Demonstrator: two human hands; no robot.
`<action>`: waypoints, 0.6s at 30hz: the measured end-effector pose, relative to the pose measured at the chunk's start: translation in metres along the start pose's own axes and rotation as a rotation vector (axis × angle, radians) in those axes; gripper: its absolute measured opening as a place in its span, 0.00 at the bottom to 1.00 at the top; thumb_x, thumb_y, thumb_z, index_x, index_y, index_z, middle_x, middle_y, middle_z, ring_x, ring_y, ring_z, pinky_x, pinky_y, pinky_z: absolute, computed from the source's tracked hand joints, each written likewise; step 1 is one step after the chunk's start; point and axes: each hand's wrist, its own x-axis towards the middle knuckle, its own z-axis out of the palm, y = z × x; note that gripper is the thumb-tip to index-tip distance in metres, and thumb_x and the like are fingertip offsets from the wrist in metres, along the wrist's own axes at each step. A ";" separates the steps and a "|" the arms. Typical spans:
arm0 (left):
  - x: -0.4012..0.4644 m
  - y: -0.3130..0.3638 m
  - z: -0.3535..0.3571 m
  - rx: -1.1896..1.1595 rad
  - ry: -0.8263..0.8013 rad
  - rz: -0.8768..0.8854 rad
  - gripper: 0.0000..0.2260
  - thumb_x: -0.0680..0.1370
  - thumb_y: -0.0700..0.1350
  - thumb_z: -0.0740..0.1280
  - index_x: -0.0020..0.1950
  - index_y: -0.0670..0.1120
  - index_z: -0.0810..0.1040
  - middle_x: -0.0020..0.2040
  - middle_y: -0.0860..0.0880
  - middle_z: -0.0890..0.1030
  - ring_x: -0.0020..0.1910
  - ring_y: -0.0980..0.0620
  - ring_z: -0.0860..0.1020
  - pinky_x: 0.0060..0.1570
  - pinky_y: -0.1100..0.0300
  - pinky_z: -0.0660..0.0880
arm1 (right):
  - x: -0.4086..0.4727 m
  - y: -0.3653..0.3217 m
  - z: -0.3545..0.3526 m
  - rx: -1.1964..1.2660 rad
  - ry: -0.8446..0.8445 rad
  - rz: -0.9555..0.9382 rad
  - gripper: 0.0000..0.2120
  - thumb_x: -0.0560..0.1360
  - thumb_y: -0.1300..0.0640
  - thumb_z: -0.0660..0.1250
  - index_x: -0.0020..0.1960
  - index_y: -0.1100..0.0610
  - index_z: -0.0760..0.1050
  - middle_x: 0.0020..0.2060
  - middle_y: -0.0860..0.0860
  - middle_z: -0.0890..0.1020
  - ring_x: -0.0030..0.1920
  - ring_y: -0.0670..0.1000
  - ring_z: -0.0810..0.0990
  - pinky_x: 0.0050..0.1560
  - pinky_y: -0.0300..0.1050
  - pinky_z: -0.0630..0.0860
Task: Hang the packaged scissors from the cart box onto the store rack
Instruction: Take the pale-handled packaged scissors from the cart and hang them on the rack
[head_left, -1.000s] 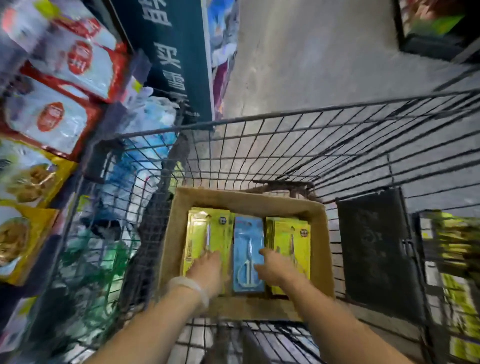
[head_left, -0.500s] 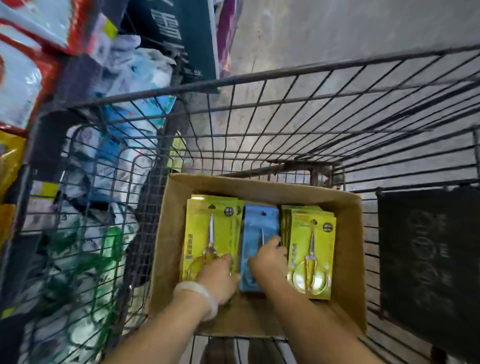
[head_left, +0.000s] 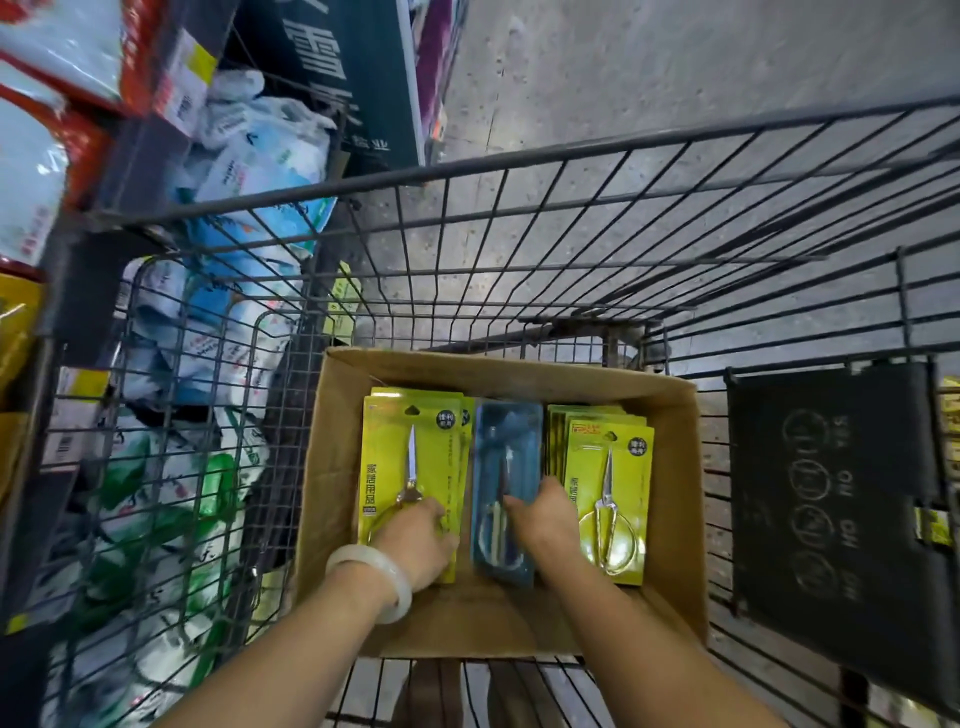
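Both hands down in the box, sorting through scissor packs

The view had dropped closer over the cart (head_left: 519, 171) since a second before, and both hands had slid further up the packs. From the left: the left hand (head_left: 415, 540), bangle (head_left: 371, 579) at the wrist, lay on the left yellow stack (head_left: 410, 452), fingers bent over its lower edge, though a firm grip could not be told. The right hand (head_left: 543, 519) curled its fingers onto the blue pack (head_left: 506, 447) in the middle. The right yellow stack (head_left: 608, 467) lay untouched. All packs were in the box (head_left: 675, 499); likely a pick-up was starting, with none hung yet.
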 end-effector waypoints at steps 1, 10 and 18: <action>-0.002 0.001 -0.002 -0.019 -0.001 -0.005 0.20 0.79 0.49 0.62 0.70 0.46 0.66 0.63 0.46 0.75 0.62 0.47 0.75 0.62 0.57 0.72 | -0.004 0.001 -0.006 0.064 0.014 -0.003 0.16 0.75 0.56 0.67 0.60 0.60 0.71 0.55 0.56 0.80 0.54 0.57 0.80 0.49 0.48 0.78; -0.020 0.009 -0.024 -0.858 0.003 0.047 0.13 0.71 0.31 0.70 0.54 0.42 0.77 0.57 0.40 0.81 0.50 0.45 0.79 0.55 0.50 0.76 | -0.044 -0.024 -0.029 0.393 -0.323 -0.260 0.02 0.76 0.60 0.66 0.48 0.57 0.73 0.40 0.50 0.80 0.39 0.46 0.79 0.42 0.39 0.80; -0.006 -0.023 -0.026 -0.778 0.122 -0.092 0.21 0.72 0.40 0.72 0.63 0.44 0.72 0.59 0.45 0.79 0.58 0.43 0.78 0.61 0.43 0.74 | -0.007 0.002 -0.003 -0.371 -0.118 -0.109 0.17 0.78 0.53 0.61 0.63 0.62 0.68 0.60 0.59 0.75 0.61 0.57 0.75 0.57 0.45 0.71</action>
